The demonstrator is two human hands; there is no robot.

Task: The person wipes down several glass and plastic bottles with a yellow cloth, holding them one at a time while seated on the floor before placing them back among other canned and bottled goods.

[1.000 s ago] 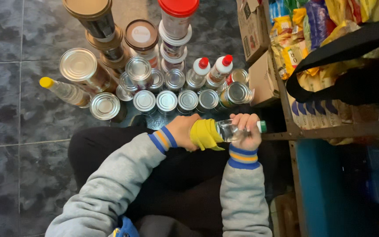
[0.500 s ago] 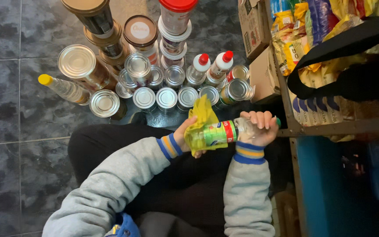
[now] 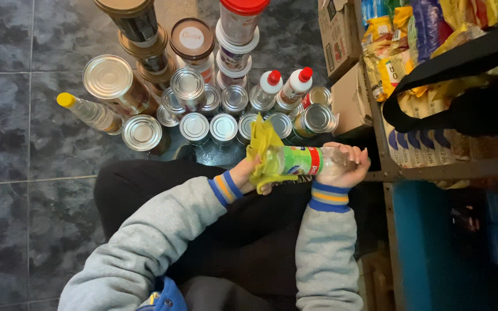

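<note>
Tiled floor, cans along its far edge. Your right hand grips bottle above your lap, fingers closed; left hand clamps yellow cloth on it. Bottle looks light, slick; hold mid-body.

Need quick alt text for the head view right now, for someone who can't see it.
Seen from above, a seated person's right hand holds a clear bottle with a green label lying sideways, while the left hand presses a yellow cloth around its other end. Tins, jars and bottles stand on the dark tiled floor ahead.
</note>
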